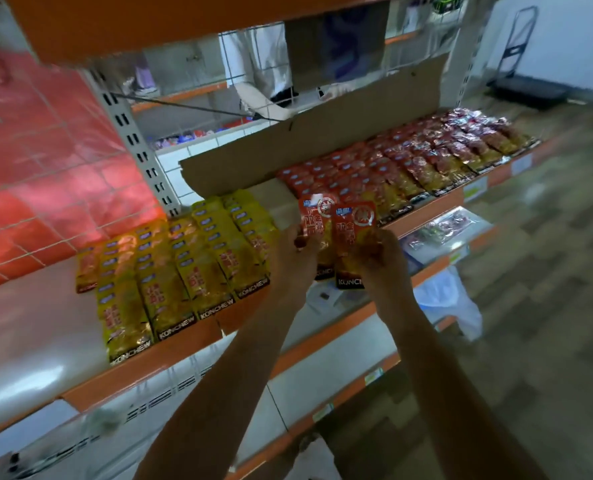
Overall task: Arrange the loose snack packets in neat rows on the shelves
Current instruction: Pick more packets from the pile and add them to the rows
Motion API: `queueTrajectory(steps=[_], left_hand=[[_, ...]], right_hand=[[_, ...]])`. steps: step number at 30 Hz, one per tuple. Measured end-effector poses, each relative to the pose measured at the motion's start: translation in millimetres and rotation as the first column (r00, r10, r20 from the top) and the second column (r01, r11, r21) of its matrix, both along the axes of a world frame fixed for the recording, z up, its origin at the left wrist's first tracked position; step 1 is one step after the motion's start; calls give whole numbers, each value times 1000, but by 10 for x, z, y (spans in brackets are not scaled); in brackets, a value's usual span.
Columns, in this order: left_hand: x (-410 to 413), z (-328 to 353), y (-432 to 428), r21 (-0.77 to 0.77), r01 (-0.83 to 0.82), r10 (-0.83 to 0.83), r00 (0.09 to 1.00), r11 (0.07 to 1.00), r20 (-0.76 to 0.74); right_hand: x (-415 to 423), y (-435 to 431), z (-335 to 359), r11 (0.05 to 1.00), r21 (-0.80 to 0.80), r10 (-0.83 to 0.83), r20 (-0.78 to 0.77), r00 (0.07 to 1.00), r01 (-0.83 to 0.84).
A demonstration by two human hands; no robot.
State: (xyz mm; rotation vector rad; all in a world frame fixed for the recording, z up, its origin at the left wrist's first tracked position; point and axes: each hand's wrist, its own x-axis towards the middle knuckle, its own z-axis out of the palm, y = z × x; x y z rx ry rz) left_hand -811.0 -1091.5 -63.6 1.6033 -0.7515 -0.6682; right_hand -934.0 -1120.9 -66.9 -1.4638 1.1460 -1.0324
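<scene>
Both hands are out over the front edge of the shelf [170, 370], each pinching an orange packet. The left hand [296, 247] grips the left packet [311, 216] by its lower part; the right hand [379, 251] closes its fingers on the right packet [353, 223], which overlaps the other a little. Palms and thumbs are turned away, so how the fingertips sit is hard to tell. Below the hands only the dark "KONCHEW" bands show.

Yellow packets [184, 268] lie in overlapping rows toward the shelf's left end, orange rows [350, 171] run to the right, and darker red ones [475, 140] near the far right end are too blurred to read. A cardboard sheet [322, 140] stands along the back edge and hides what is behind it. Small cards on the lower shelf [322, 344] are partly covered by the arms
</scene>
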Motion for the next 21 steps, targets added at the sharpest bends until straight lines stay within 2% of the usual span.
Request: queueTrajectory(steps=[3,9,16,18,21], left_hand=[[-22,-30,-337,2,32,-32,999,1000,17],[-11,-48,-1094,40,103,-106,990,994,90],[-87,-58,-1735,57,105,-113,981,993,158],[-142,-72,-1866,65,115,-125,977,991,172],[-221,-89,-2069,128,130,-163,941,983,298]], right_hand=[[-73,-337,-30,999,24,-35,0,999,35],[-177,-1147,-85,994,-20,-106,-122,987,104],[-322,-1945,-139,988,-59,-152,-158,976,144],[-383,-2161,-156,991,-68,-126,-136,983,118],[-497,-2484,-163,997,-28,-76,-61,995,74]])
